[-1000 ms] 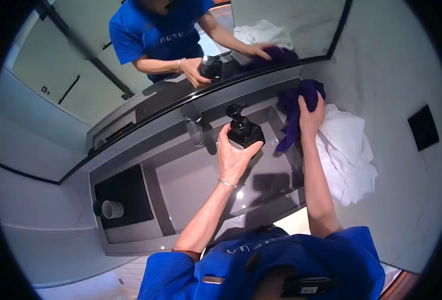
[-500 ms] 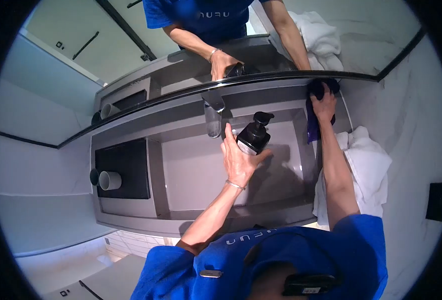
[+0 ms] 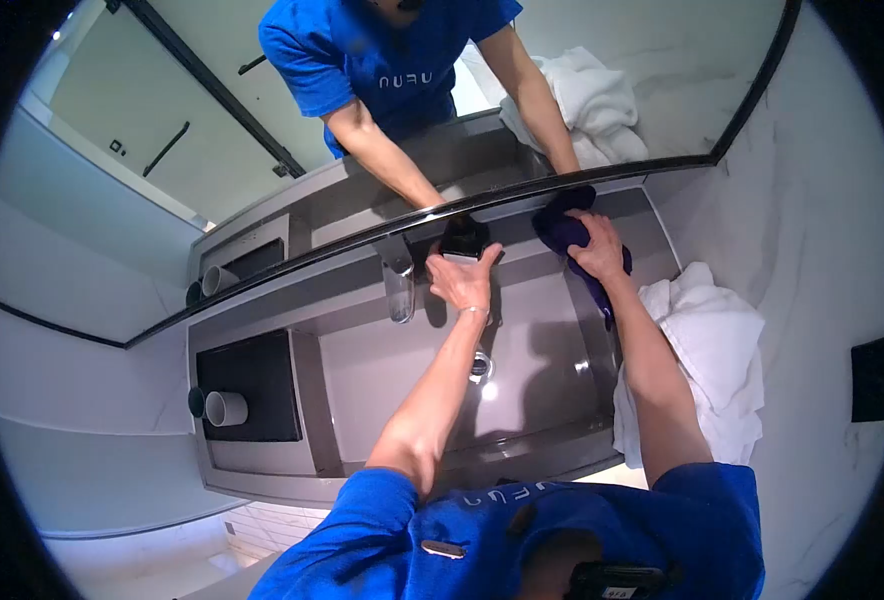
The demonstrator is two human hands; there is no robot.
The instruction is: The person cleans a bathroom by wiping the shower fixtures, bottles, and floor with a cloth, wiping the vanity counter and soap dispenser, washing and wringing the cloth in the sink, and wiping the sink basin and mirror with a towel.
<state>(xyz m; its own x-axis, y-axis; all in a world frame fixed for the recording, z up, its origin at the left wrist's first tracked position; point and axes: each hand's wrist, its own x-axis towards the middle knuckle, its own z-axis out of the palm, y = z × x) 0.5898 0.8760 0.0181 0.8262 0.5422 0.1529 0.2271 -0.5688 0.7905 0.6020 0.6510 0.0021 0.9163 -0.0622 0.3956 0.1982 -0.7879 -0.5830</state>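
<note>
At the back ledge, just right of the faucet (image 3: pixel 399 285), my left hand (image 3: pixel 460 281) is wrapped round the base of a black pump bottle (image 3: pixel 464 239) with a pale label. The bottle's pump top is hard to make out against the mirror's dark frame. My right hand (image 3: pixel 600 248) presses a dark purple cloth (image 3: pixel 560 229) onto the ledge at the back right, its fingers bent over the fabric. One end of the cloth hangs down over the basin's right side.
Below my hands lies the grey sink basin (image 3: pixel 382 375) with a round drain (image 3: pixel 479 367). White towels (image 3: pixel 707 335) are heaped at the right end. Two cups, one white (image 3: pixel 227 409) and one dark green (image 3: pixel 197 402), stand by a black mat (image 3: pixel 262 365). A mirror (image 3: pixel 362 60) runs along the back.
My left hand has carried the pump bottle from over the basin to the back ledge. My right hand and the cloth have slid left along the ledge from the right corner.
</note>
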